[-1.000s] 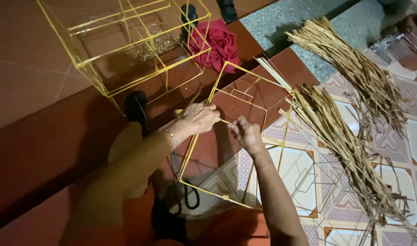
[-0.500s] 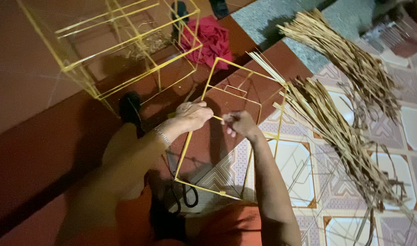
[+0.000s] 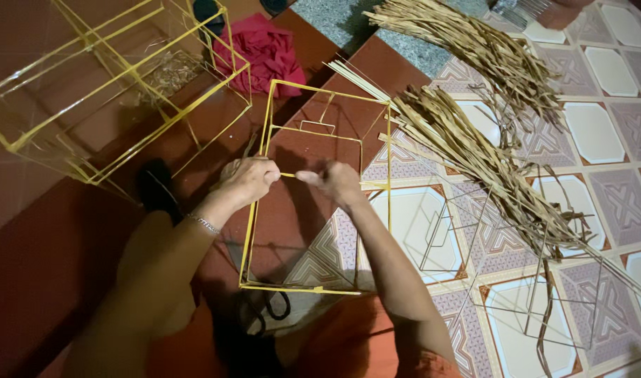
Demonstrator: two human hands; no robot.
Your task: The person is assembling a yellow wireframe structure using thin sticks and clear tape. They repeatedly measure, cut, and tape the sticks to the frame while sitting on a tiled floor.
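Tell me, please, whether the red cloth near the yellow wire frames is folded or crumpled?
Crumpled. The red cloth lies bunched in an uneven heap on the floor beside the large yellow wire frame, with no flat folded edges showing.

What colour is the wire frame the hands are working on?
Yellow. The box-shaped wire frame shows best in the head view, held between both hands.

Home craft spot, work done on the floor, no worktop. Patterned floor tiles (image 3: pixel 594 133) at 3 o'clock, red-brown tiled floor (image 3: pixel 47 280) at 9. Bundles of dried straw strips (image 3: pixel 474 147) at 1–2 o'clock, yellow wire frames (image 3: pixel 110 84) stacked at 11, bare wire frames (image 3: pixel 474 245) at 4, red cloth (image 3: pixel 264 52) at 12. Looks like handmade basket/lantern-frame work w/ raw material lying loose.
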